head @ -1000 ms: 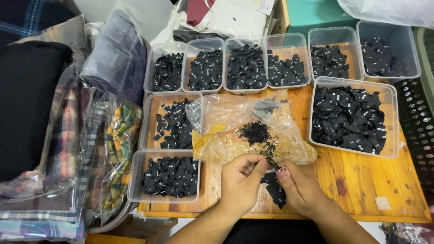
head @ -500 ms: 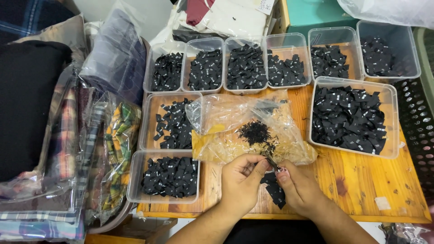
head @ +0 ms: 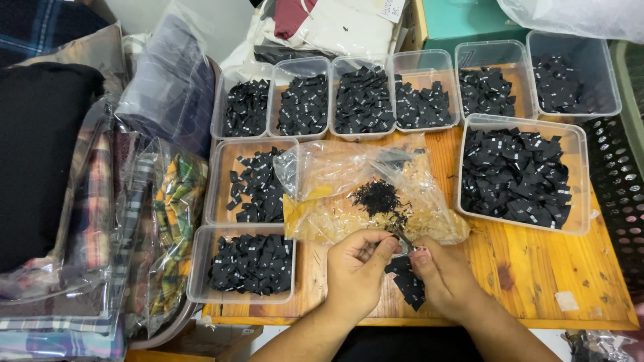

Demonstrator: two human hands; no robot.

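My left hand (head: 359, 268) and my right hand (head: 443, 275) meet near the front edge of a wooden table (head: 537, 275). Between their fingertips is a small metal tool (head: 402, 243), and both hands pinch around it over a small black fabric label. A strip of black labels (head: 408, 285) hangs below my right hand. Just beyond my fingers lies a clear plastic bag (head: 362, 188) with a heap of black thread scraps (head: 377, 198) on it.
Several clear plastic tubs of black labels ring the bag: a row at the back (head: 365, 100), a large one at right (head: 516, 174), two at left (head: 248, 265). Bagged plaid fabric (head: 168, 221) is stacked at left. A black mesh basket (head: 620, 194) stands at right.
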